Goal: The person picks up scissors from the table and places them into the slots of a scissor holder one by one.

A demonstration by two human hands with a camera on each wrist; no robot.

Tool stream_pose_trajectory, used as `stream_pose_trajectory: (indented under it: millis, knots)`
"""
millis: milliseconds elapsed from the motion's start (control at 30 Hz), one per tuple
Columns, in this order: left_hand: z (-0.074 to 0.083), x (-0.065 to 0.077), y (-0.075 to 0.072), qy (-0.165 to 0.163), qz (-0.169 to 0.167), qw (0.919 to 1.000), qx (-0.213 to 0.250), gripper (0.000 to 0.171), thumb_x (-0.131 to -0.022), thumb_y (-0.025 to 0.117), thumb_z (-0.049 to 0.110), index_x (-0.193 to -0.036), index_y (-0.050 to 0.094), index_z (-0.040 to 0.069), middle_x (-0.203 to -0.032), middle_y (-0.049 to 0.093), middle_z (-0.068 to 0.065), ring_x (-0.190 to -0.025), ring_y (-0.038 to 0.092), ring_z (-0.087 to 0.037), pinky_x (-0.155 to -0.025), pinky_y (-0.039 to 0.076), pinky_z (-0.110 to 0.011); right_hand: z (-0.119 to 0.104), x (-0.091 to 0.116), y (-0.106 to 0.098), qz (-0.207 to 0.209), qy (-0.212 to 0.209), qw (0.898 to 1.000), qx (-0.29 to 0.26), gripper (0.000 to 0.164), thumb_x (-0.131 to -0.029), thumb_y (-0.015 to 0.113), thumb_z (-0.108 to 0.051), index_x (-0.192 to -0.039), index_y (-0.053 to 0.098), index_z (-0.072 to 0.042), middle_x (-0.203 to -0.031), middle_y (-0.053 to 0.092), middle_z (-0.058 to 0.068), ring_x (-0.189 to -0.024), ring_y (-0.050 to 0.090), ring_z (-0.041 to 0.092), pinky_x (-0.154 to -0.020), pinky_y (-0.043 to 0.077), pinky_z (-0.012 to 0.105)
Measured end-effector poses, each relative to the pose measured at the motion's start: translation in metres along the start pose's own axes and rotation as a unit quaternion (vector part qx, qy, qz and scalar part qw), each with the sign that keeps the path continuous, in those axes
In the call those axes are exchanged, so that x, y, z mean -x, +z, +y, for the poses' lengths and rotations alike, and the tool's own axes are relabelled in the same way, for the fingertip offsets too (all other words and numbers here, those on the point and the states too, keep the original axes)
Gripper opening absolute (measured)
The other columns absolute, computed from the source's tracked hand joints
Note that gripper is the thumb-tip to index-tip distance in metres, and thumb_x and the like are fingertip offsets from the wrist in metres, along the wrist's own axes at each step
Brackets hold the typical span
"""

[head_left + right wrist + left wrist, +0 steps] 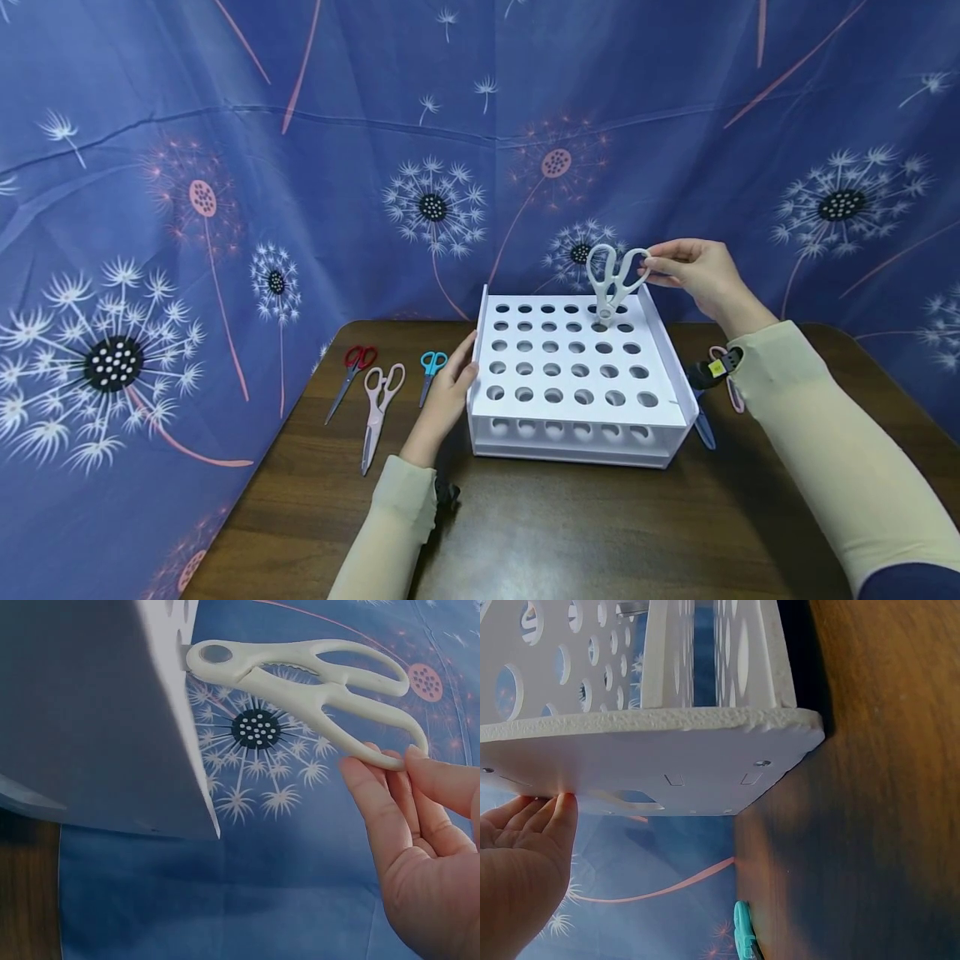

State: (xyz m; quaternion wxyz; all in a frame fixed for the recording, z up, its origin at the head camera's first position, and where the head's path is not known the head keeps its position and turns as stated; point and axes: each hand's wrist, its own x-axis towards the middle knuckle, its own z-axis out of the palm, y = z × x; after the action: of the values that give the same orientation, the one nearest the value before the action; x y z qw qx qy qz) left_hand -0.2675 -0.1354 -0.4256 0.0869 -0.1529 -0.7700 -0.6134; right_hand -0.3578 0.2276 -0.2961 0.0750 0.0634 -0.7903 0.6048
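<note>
White-handled scissors (pixel 613 283) stand handles-up at the back right of a white rack (pixel 592 410) with rows of round holes. Their blades go down into a hole and are mostly hidden. My right hand (pixel 697 271) pinches the outer handle loop between thumb and fingers, as the white scissors (pixel 300 682) in the right wrist view also show. Against the rack's left side panel (pixel 622 761), the fingers of my left hand (pixel 444 392) rest fairly straight. That left hand (pixel 525 855) touches the panel from outside in the left wrist view.
Left of the rack lie red-handled scissors (pixel 360 358), pale pink scissors (pixel 377 408) and small turquoise scissors (pixel 432 364). Blue scissors (pixel 705 427) and another pink-handled pair (pixel 737 396) lie at the right, partly hidden by my arm. A patterned blue curtain (pixel 337 208) hangs behind the wooden table (pixel 570 533).
</note>
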Motion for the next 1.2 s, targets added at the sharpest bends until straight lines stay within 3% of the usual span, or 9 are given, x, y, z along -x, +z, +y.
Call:
stream_pose_trajectory:
  millis: [233,400,467,667,767,1000,1200]
  knots:
    - [0.002,0.000,0.000,-0.004,-0.002,1.0000,0.003,0.051,-0.103,0.044,0.015,-0.152,0.032,0.011,-0.151,0.041,-0.014,-0.133,0.045,-0.031,-0.106,0.039,-0.048,0.000,0.000,0.001,-0.013,0.014,0.998,0.056,0.027,-0.088,0.071,-0.017,-0.111,0.067,-0.003,-0.080,0.070,-0.017,-0.077,0.069,0.000,-0.072,0.055,0.017]
    - [0.005,0.000,-0.002,-0.010,-0.010,0.9998,0.013,0.052,-0.103,0.043,0.014,-0.153,0.030,0.009,-0.153,0.038,-0.016,-0.136,0.041,-0.034,-0.109,0.035,-0.051,0.002,0.000,0.001,-0.022,0.017,0.997,0.072,0.036,-0.086,0.073,-0.023,-0.113,0.066,0.000,-0.080,0.071,-0.017,-0.078,0.069,0.001,-0.073,0.054,0.016]
    - [0.011,0.002,-0.003,-0.009,-0.016,0.9998,0.013,0.052,-0.103,0.043,0.011,-0.152,0.029,0.006,-0.153,0.036,-0.019,-0.137,0.039,-0.036,-0.109,0.034,-0.052,0.004,0.000,0.001,-0.027,0.016,0.997,0.072,0.039,-0.086,0.073,-0.024,-0.115,0.065,0.001,-0.080,0.071,-0.017,-0.078,0.069,0.001,-0.074,0.055,0.018]
    - [0.035,0.009,-0.004,-0.007,-0.030,0.9995,0.006,0.052,-0.102,0.041,0.006,-0.151,0.028,0.000,-0.153,0.034,-0.022,-0.139,0.036,-0.036,-0.110,0.034,-0.050,0.005,0.000,0.002,-0.026,0.011,0.997,0.073,0.029,-0.085,0.074,-0.024,-0.107,0.069,-0.005,-0.080,0.071,-0.016,-0.078,0.070,0.004,-0.074,0.055,0.019]
    - [0.038,0.009,-0.005,-0.009,-0.029,0.9995,0.008,0.052,-0.102,0.042,0.008,-0.151,0.028,0.000,-0.153,0.034,-0.022,-0.139,0.036,-0.036,-0.110,0.034,-0.051,0.004,0.000,0.003,-0.026,0.010,0.997,0.074,0.027,-0.085,0.074,-0.024,-0.106,0.070,-0.006,-0.080,0.071,-0.015,-0.079,0.070,0.005,-0.073,0.055,0.018]
    - [0.037,0.009,-0.005,-0.018,-0.027,0.9995,0.005,0.052,-0.103,0.042,0.010,-0.152,0.029,0.004,-0.154,0.034,-0.021,-0.138,0.037,-0.036,-0.109,0.034,-0.051,0.004,-0.001,0.008,-0.046,0.012,0.995,0.090,0.039,-0.088,0.071,-0.019,-0.117,0.063,0.006,-0.081,0.073,-0.012,-0.078,0.071,0.006,-0.073,0.057,0.022]
    - [0.037,0.010,-0.004,-0.019,-0.025,0.9995,0.006,0.052,-0.102,0.042,0.009,-0.152,0.029,0.003,-0.153,0.036,-0.021,-0.135,0.042,-0.038,-0.106,0.038,-0.050,0.007,-0.001,0.007,-0.047,0.012,0.994,0.095,0.031,-0.090,0.069,-0.016,-0.114,0.065,0.003,-0.082,0.074,-0.010,-0.079,0.071,0.009,-0.076,0.057,0.026]
